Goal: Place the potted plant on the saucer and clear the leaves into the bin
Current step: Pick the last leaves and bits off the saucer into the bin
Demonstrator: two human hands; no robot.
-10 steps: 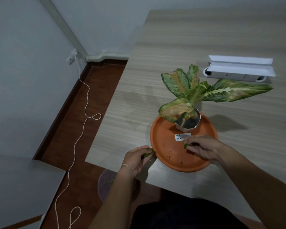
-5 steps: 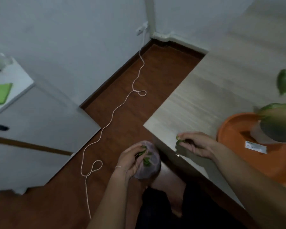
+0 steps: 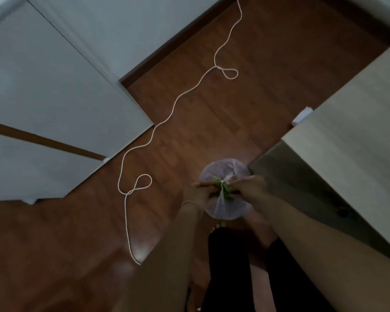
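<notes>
The floor (image 3: 212,113) is dark reddish wood; a white cord (image 3: 176,104) runs across it from the top of the frame to the lower centre. A pale table (image 3: 358,136) fills the right edge. The bin (image 3: 223,172) (lined with a thin pale bag) sits low and right of centre, just beside the table corner. My left hand (image 3: 195,193) and right hand (image 3: 249,184) meet over its opening, fingers pinched on green leaves (image 3: 223,190). The picture is blurred. One leaf scrap (image 3: 223,224) lies just below the bin.
</notes>
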